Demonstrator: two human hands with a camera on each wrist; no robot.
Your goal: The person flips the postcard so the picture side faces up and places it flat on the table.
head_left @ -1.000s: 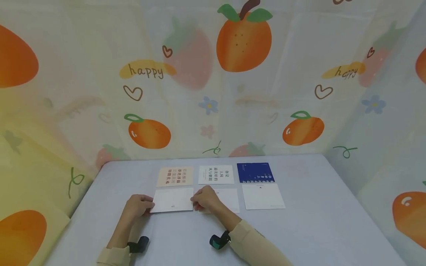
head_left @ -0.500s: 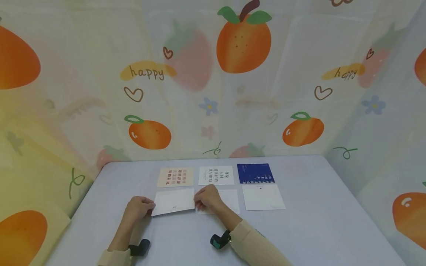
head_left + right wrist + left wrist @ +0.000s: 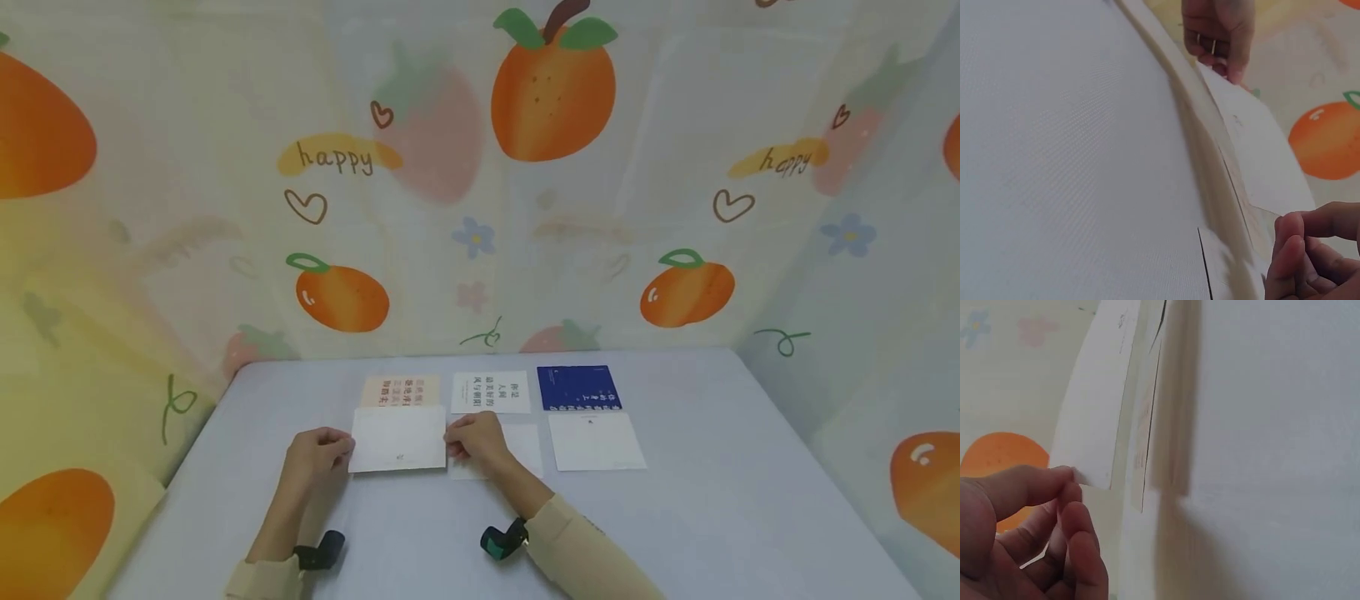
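A white card (image 3: 397, 440) with a small dark mark low on its face is held up between both hands. My left hand (image 3: 317, 458) pinches its left edge between thumb and fingers. At the opposite edge, my right hand (image 3: 480, 440) pinches it the same way. In the left wrist view the card (image 3: 1094, 406) stands off the table, a shadow beneath it. It covers the lower part of a beige card (image 3: 401, 390) with printed characters in the head view. Another white card (image 3: 525, 446) lies partly hidden behind the right hand.
Along the back lie a white card with vertical characters (image 3: 491, 392) and a dark blue card (image 3: 579, 387). A blank-looking white card (image 3: 597, 442) lies in front of the blue one. A fruit-patterned curtain (image 3: 555, 283) rises behind the white-covered table (image 3: 712, 500).
Both hands have lifted the white card off the table, its face tilting and shifting slightly right. It now overlaps the beige card behind it. The other cards stay in place.
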